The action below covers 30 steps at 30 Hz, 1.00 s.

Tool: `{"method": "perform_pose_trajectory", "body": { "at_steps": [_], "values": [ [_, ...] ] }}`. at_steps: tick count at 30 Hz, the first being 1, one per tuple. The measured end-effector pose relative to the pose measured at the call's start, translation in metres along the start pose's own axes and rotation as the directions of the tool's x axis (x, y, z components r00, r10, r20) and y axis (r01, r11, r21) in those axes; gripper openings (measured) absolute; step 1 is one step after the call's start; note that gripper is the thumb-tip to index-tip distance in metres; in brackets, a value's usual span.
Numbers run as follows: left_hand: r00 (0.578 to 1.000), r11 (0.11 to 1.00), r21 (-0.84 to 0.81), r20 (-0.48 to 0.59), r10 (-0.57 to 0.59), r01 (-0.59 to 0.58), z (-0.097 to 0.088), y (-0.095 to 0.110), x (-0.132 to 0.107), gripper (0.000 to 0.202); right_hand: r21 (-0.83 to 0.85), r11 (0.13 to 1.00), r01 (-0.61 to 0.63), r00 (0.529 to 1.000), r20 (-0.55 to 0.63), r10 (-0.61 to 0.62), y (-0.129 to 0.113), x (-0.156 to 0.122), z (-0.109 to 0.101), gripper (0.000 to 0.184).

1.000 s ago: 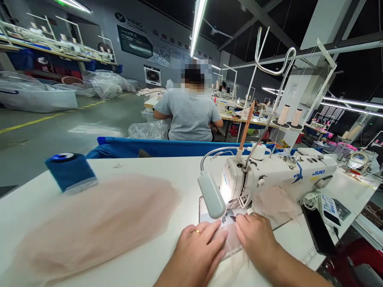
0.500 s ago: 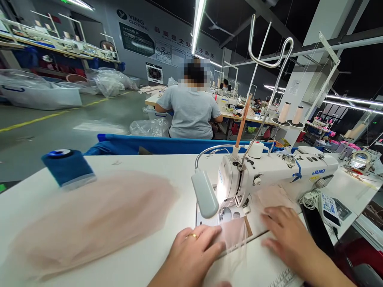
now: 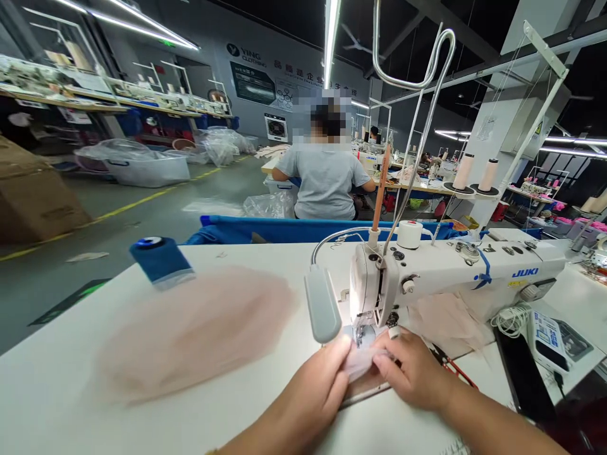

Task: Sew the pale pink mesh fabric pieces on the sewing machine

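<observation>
A small piece of sheer pale pink fabric [image 3: 359, 363] lies at the needle area of a white sewing machine [image 3: 367, 284]. My left hand [image 3: 327, 373] pinches its left side between thumb and fingers. On the right side, my right hand [image 3: 410, 370] also grips the fabric, just below the presser foot [image 3: 364, 333]. Red-handled scissors [image 3: 458, 370] lie partly hidden behind my right hand. More pale pink fabric [image 3: 443, 319] rests under the machine arm. To the left, a large sheer pink fabric piece [image 3: 203, 335] is spread on the white table [image 3: 265, 411].
A blue thread cone [image 3: 161, 260] stands at the table's left. The grey machine lamp [image 3: 322, 303] hangs close to my left hand. A black phone [image 3: 524, 373], a white box-shaped device [image 3: 549, 338] and a coiled cable [image 3: 511, 320] lie at right. A person in grey [image 3: 325, 180] sits ahead.
My right hand has moved left to the fabric and closed on it. Both hands are now nearer the presser foot, and the scissors have come into sight. The camera view has turned slightly left.
</observation>
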<state>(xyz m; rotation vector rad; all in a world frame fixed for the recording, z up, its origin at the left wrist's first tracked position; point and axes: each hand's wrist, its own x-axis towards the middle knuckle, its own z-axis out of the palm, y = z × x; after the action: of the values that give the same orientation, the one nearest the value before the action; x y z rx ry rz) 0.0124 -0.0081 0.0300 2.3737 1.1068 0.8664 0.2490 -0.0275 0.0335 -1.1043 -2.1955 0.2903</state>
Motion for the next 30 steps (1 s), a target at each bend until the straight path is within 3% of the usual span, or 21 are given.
{"method": "perform_pose_trajectory", "body": {
  "at_steps": [3, 5, 7, 15, 19, 22, 25, 30],
  "values": [
    [0.981, 0.984, -0.105, 0.148, -0.128, 0.144, -0.003, 0.002, 0.012, 0.015, 0.088, 0.994, -0.063, 0.992, -0.1, 0.071, -0.006, 0.001, -0.002, 0.027],
    [0.959, 0.974, -0.091, 0.213, -0.186, 0.208, -0.007, 0.006, 0.017, 0.011, 0.123, 0.989, -0.077, 0.988, -0.125, 0.093, -0.009, 0.003, -0.003, 0.029],
    [0.953, 0.974, -0.068, 0.231, -0.195, 0.216, -0.011, 0.008, 0.02, 0.003, 0.14, 0.987, -0.078, 0.987, -0.132, 0.096, -0.011, 0.005, -0.003, 0.03],
    [0.957, 0.986, -0.072, 0.26, -0.126, 0.149, -0.024, 0.015, 0.022, 0.027, 0.145, 0.988, -0.046, 0.991, -0.12, 0.064, -0.013, 0.003, -0.001, 0.037],
    [0.962, 0.997, -0.057, 0.269, -0.037, 0.054, -0.026, 0.018, 0.018, 0.033, 0.02, 1.0, 0.012, 0.998, -0.059, -0.011, -0.011, 0.0, -0.003, 0.039],
    [0.97, 0.985, 0.016, 0.179, 0.167, -0.172, -0.019, 0.017, 0.007, 0.035, -0.099, 0.977, 0.191, 0.979, 0.083, -0.184, -0.012, -0.006, -0.01, 0.041],
    [0.926, 0.921, 0.095, 0.073, 0.372, -0.377, -0.014, 0.015, -0.007, 0.031, -0.131, 0.95, 0.285, 0.948, 0.182, -0.26, -0.015, -0.011, -0.017, 0.035],
    [0.903, 0.902, 0.069, 0.081, 0.421, -0.427, -0.015, 0.012, -0.018, 0.033, -0.139, 0.948, 0.288, 0.947, 0.187, -0.26, -0.011, -0.015, -0.017, 0.028]
  ]
}}
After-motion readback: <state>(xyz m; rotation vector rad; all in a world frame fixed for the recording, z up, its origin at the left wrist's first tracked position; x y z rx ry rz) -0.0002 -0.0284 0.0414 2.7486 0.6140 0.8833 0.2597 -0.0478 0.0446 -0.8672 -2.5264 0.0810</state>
